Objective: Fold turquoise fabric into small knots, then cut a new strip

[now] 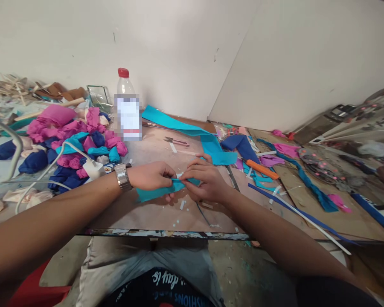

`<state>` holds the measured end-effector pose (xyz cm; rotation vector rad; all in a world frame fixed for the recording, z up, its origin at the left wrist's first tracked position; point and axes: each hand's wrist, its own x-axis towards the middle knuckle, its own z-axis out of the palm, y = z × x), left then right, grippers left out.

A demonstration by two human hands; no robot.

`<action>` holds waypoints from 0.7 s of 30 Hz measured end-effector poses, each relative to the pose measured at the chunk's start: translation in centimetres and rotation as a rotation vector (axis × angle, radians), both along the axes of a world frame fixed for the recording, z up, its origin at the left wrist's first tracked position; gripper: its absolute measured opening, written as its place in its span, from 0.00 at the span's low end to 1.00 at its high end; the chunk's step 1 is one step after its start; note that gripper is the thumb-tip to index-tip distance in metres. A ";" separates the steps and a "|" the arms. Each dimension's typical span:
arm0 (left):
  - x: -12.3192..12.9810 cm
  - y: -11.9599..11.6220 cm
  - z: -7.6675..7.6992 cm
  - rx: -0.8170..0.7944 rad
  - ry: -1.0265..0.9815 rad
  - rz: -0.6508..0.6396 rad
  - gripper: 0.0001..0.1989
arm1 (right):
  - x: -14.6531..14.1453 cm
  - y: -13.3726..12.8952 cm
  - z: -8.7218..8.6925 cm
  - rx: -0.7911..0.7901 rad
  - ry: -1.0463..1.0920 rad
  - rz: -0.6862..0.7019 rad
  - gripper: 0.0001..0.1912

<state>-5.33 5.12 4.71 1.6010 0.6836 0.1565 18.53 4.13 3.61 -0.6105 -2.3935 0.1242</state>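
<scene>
Both hands (152, 175) (206, 181) on strip (152, 194); "SHIONS" shirt (156, 294)

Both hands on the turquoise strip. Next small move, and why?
I'd probably slide the left hand outward along the turquoise strip, with the right hand as anchor, to draw it straighter: both hands pinch it close together, and its end sticks out free beyond the left fingers.

White script "day" on a dark shirt (147, 288), blue capitals "SHIONS" beneath
</scene>
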 end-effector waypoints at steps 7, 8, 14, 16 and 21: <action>0.2 -0.3 0.1 -0.187 -0.017 0.082 0.13 | 0.0 0.1 -0.1 0.024 -0.007 0.002 0.06; 0.2 -0.3 0.2 -0.158 -0.017 0.081 0.15 | 0.1 0.1 -0.1 0.022 -0.007 -0.002 0.06; 0.0 -0.1 0.1 0.052 -0.002 0.048 0.17 | 0.2 0.1 -0.2 -0.011 -0.037 -0.025 0.04; -0.1 0.0 0.0 0.095 -0.007 0.034 0.17 | 0.2 0.1 -0.3 -0.024 -0.033 -0.033 0.03; 0.0 -0.1 0.2 0.264 0.044 0.047 0.20 | 0.1 0.1 -0.2 -0.027 -0.028 -0.032 0.04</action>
